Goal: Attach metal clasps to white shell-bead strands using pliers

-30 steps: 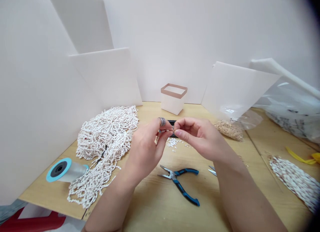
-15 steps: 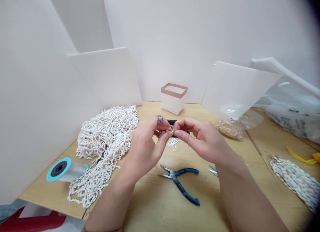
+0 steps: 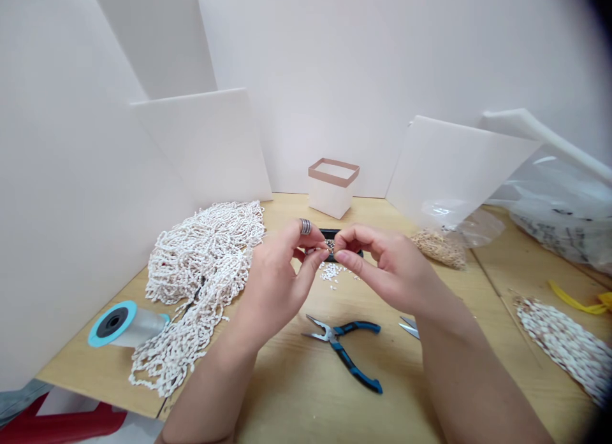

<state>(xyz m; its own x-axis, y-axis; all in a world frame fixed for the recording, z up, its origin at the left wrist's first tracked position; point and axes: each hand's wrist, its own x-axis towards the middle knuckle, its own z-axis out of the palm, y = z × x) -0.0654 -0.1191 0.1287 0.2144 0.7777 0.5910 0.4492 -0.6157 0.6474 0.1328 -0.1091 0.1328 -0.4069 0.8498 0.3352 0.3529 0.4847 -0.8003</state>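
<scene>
From the head camera, the **left hand** (image 3: 275, 278) and **right hand** (image 3: 387, 272) meet above the far middle of a pale **wooden table** (image 3: 287, 208). Thumb and forefinger of each hand pinch a **small silvery metal piece** (image 3: 329, 245) from opposite sides, while the remaining fingers curl loosely. The piece is too small to make out its form. A **banded silver ring** (image 3: 305, 226) sits on a finger of the left hand. Just behind the fingertips lies a **black tray** (image 3: 342, 234), partly hidden by them, and **loose white beads** (image 3: 329, 272) are scattered just below the hands.

Nearer, **needle-nose pliers** (image 3: 342, 351) with blue-and-black grips lie open, and the **steel tips of scissors** (image 3: 408, 327) poke out beside the right forearm. On the left spreads a knobbly heap of **white beaded strands** (image 3: 201, 265), touching a **spool of clear thread** (image 3: 125, 324) with a turquoise flange. At the far edge stands a **white box** (image 3: 329, 199) with a pinkish rim, before smooth **white boards** (image 3: 191, 144). To the right are a **pile of tan beads** (image 3: 440, 248), a crinkled **clear plastic bag** (image 3: 554, 208), a **speckled beaded strand bundle** (image 3: 564, 345) and a **yellow ribbon** (image 3: 574, 304).
</scene>
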